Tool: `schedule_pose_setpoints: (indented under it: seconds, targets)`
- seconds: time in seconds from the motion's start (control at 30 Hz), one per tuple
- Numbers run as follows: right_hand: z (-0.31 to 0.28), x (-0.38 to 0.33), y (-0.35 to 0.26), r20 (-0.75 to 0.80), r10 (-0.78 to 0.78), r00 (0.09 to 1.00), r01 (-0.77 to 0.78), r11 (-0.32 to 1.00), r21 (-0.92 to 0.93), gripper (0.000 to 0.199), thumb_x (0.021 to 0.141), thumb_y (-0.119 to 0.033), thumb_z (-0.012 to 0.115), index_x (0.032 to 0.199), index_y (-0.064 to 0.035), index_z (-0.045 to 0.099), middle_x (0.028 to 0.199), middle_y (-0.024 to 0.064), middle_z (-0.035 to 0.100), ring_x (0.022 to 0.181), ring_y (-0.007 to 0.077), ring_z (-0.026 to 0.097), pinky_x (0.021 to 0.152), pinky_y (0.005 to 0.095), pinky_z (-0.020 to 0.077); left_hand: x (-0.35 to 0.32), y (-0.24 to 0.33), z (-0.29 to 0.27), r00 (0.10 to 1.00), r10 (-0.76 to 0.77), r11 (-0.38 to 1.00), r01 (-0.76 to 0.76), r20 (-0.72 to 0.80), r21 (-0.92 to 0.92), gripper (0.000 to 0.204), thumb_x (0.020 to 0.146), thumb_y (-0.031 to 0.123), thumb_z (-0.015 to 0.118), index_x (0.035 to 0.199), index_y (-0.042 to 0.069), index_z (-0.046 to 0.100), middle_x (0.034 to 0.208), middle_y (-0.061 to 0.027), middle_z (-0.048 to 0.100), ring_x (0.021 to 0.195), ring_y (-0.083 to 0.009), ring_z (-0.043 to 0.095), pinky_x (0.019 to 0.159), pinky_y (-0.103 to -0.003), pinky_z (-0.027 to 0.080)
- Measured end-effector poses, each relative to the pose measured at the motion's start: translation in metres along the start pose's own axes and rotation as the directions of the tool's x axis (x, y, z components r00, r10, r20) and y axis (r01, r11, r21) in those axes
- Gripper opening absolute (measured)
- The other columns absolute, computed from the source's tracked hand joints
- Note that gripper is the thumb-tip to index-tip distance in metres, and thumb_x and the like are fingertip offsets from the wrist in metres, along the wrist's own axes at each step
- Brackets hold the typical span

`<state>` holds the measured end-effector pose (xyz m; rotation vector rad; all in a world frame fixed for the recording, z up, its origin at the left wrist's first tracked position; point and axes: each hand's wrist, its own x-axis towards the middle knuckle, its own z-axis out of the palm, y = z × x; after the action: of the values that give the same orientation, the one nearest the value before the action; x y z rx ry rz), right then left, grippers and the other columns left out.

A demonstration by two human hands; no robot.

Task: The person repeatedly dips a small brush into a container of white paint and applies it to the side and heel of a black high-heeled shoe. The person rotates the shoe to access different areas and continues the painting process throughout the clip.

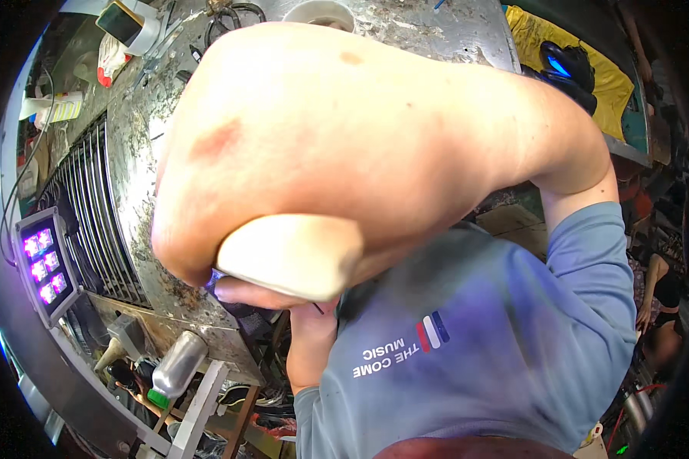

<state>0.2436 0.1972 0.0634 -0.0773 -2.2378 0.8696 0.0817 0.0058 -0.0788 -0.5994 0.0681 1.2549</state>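
While the right hand (298,153) looms curled shut, a scuffed metal worktop (142,145) lies beneath; left hand hidden.

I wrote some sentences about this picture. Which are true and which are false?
1. A big forearm fills the middle of the view. True.
2. The person's shirt is bright red. False: it is grey-blue.
3. A small lamp at the left glows purple. True.
4. The workbench is clean wood. False: it is stained, scuffed metal.
5. A grey bottle with a green cap lies below the bench. True.
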Motion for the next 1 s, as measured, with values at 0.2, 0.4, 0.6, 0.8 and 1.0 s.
schedule_pose_setpoints:
  seconds: [0.2,0.4,0.6,0.8,1.0]
  targets:
    - [0.005,-0.001,0.007,-0.077,-0.084,0.993,0.081,0.996,-0.047,0.016,0.070,-0.023,0.075,0.075,-0.0082,0.072,0.072,0.0120,0.066,0.072,0.0320,0.067,0.068,0.0430,0.0545,0.003,0.002,0.000,0.998,-0.042,0.998,0.039,-0.052,-0.045,0.050,0.091,0.021,0.066,0.135,0.003,0.049,0.113,-0.0088,0.061,0.099,-0.0218,0.066,0.073,-0.030,0.054]
    - [0.004,-0.007,0.011,-0.048,-0.051,0.998,0.051,0.999,0.002,0.017,0.070,-0.023,0.074,0.074,-0.0072,0.072,0.071,0.0129,0.066,0.072,0.0325,0.067,0.067,0.0428,0.0539,0.002,0.006,-0.007,0.990,-0.090,0.986,0.074,-0.104,-0.152,0.048,0.098,0.023,0.056,0.137,-0.002,0.045,0.107,-0.0116,0.065,0.090,-0.0213,0.070,0.063,-0.029,0.056]
    - [0.005,-0.006,0.010,-0.028,-0.041,0.999,0.042,0.999,0.025,0.017,0.069,-0.023,0.074,0.074,-0.0058,0.072,0.070,0.0141,0.065,0.070,0.0334,0.066,0.066,0.0426,0.0531,0.013,-0.010,-0.005,0.982,-0.190,0.961,0.187,0.003,-0.206,0.036,0.103,0.022,0.050,0.131,0.001,0.048,0.099,-0.0110,0.068,0.081,-0.0207,0.072,0.057,-0.029,0.058]
    - [0.009,-0.008,0.013,-0.071,-0.058,0.996,0.068,0.988,0.140,0.019,0.068,-0.021,0.075,0.072,-0.0036,0.070,0.069,0.0153,0.064,0.067,0.0349,0.063,0.064,0.0430,0.0515,0.019,-0.016,-0.005,0.962,-0.266,0.933,0.272,0.055,-0.237,0.029,0.103,0.021,0.048,0.124,0.002,0.050,0.090,-0.0103,0.068,0.069,-0.0213,0.072,0.054,-0.031,0.058]
    - [0.018,-0.013,0.015,-0.112,-0.033,0.993,0.051,0.985,0.164,0.020,0.067,-0.021,0.075,0.075,-0.0025,0.070,0.071,0.0150,0.065,0.069,0.0345,0.064,0.067,0.0420,0.0527,0.026,-0.024,-0.008,0.928,-0.333,0.894,0.367,0.167,-0.256,0.032,0.105,0.022,0.046,0.126,-0.002,0.047,0.088,-0.0114,0.068,0.069,-0.0224,0.073,0.055,-0.031,0.059]
